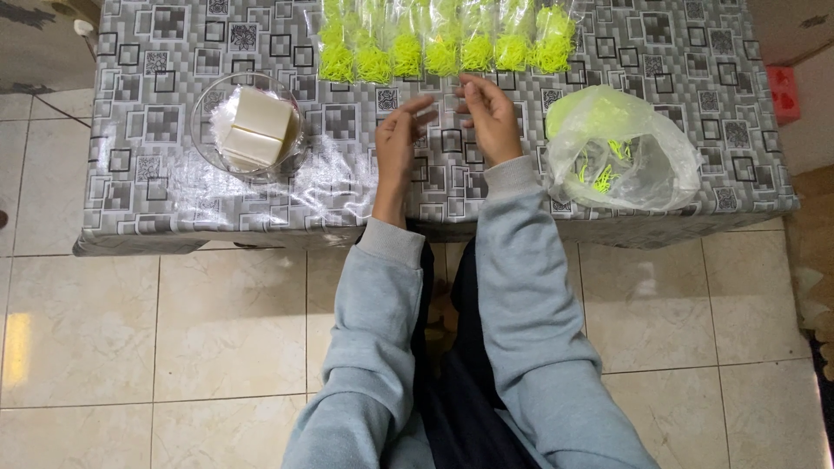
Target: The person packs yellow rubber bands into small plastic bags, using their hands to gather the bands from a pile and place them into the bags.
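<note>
My left hand point(400, 139) and my right hand point(489, 114) hover close together over the middle of a low table point(174, 200) covered with a grey patterned cloth. Fingers on both are loosely curled and apart; whether they pinch anything small I cannot tell. Just beyond them lies a row of several clear packets filled with neon yellow-green pieces point(443, 39). Right of my right hand sits a crumpled clear plastic bag point(621, 152) with more loose yellow-green pieces inside.
A round glass bowl point(205, 148) holding a stack of white sheets stands at the table's left. Beige floor tiles point(217, 330) spread below the table's front edge. A red object point(784, 91) lies past the right edge.
</note>
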